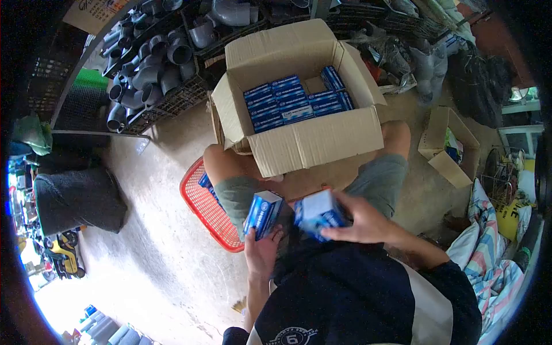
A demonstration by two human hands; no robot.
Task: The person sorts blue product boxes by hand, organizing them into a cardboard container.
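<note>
My left hand (263,251) grips a small blue-and-white box (264,214), tilted upright over my lap. In my right hand (362,221) is another blue box (319,214), its pale side facing up and its outline blurred; it may be more than one box. The two hands are close together, with a narrow gap between what they hold. Beyond my knees stands an open cardboard carton (313,144), flaps spread, with rows of the same blue boxes (276,103) inside. At my left leg, a red plastic basket (198,201) holds several blue boxes, partly hidden by the leg.
Black crates (172,89) of grey pipe fittings (149,75) line the back left. A smaller open carton (457,138) sits at the right, near striped cloth (483,230). A dark covered bundle (80,198) and a yellow toy vehicle (63,253) are at the left.
</note>
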